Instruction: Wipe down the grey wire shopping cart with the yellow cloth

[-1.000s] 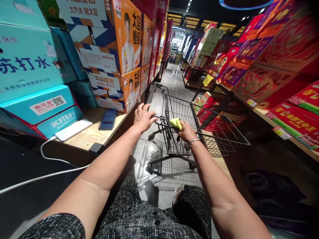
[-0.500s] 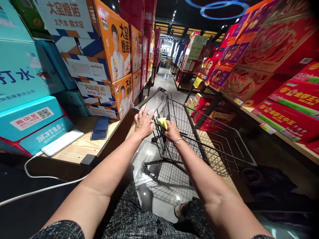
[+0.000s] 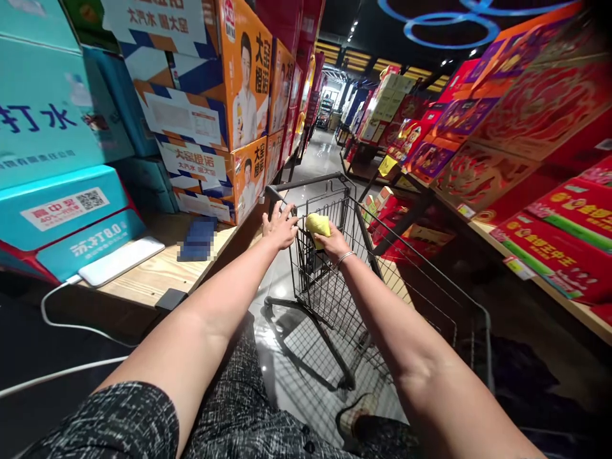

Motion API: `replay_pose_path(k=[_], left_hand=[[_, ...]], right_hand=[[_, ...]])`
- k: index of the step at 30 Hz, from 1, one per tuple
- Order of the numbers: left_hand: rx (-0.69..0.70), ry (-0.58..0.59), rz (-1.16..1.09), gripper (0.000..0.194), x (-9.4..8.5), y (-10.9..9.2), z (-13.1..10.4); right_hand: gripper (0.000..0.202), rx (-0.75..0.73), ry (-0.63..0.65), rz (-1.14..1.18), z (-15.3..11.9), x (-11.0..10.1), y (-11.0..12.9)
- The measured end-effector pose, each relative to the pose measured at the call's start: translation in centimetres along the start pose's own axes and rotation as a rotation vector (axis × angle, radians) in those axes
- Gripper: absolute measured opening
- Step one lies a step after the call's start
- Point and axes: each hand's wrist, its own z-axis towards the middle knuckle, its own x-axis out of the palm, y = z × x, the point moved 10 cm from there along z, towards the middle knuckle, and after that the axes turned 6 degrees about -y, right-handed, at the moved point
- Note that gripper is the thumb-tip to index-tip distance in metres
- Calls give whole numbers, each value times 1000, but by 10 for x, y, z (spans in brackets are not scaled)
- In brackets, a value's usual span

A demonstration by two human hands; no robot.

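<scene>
Stacked orange, white and blue cardboard cartons (image 3: 205,118) read 大窑橙诺 and 大汽水, beside the bright turquoise printed carton (image 3: 86,223) marked 苏打8.0, with a QR code and 40%. Across the aisle, shiny red cardboard boxes (image 3: 549,248) show 王中王.

Between them stands a black metal-wire shopping cart (image 3: 325,293) with a gridded, slanting basket, on a glossy grey floor (image 3: 296,395). The right hand (image 3: 333,242) grips a bunched, soft yellow cloth (image 3: 318,224) at the cart's near end. The left hand (image 3: 280,226) holds nothing visible, its fingers spread beside the cart's left upper edge; whether they touch it cannot be told. On the pale-grained wooden shelf (image 3: 172,274) lie a smooth white rounded slab (image 3: 122,261), plugged into a white cable (image 3: 71,326), and a dark blue flat object (image 3: 199,239), partly pixelated.

Compared with half a second ago, the cart is turned, its basket's right end reaching lower in view, and the cloth looks puffier.
</scene>
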Motion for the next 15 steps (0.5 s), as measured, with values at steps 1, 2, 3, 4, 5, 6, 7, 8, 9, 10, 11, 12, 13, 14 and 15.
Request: replay_pose_path(k=[1,2,3,4,5,6,7,8,9,10,11,12,13,14,15], left_hand=[[-6,-1,-5,35,0,2,2],[-12,-2,-13,34,1,3,4],[-17,-6,-24,33,2,4,6],[-23,-9,-39,32,3,4,8],[-31,-12,-57,31,4,4,10],[-46,-12,-80,31,5,5,12],[-67,-6,-105,31,8,6,14],[-92,2,-130,32,10,7,17],[-117,10,-152,32,13,8,19],[-137,15,-168,32,16,9,21],[-151,18,-174,32,18,10,23],[-156,17,-170,32,20,10,26],[-155,15,-159,34,21,10,28],[-151,14,-146,39,22,10,30],[-149,14,-137,44,24,10,32]], right_hand=[[61,31,-2,88,2,-3,-5],[64,62,-13,151,4,-7,-9],[66,90,-25,196,5,-10,-13],[67,115,-31,229,5,-12,-17],[67,133,-26,254,5,-13,-19],[67,144,-12,273,4,-12,-20],[66,152,5,287,3,-10,-21],[65,161,25,297,2,-8,-21],[63,171,46,306,1,-6,-23],[62,183,67,311,1,-3,-25],[61,195,92,311,2,-1,-27],[60,200,119,296,4,0,-29],[60,188,141,263,8,-1,-30],[61,150,147,204,15,-6,-29],[60,79,148,102,25,-13,-24]])
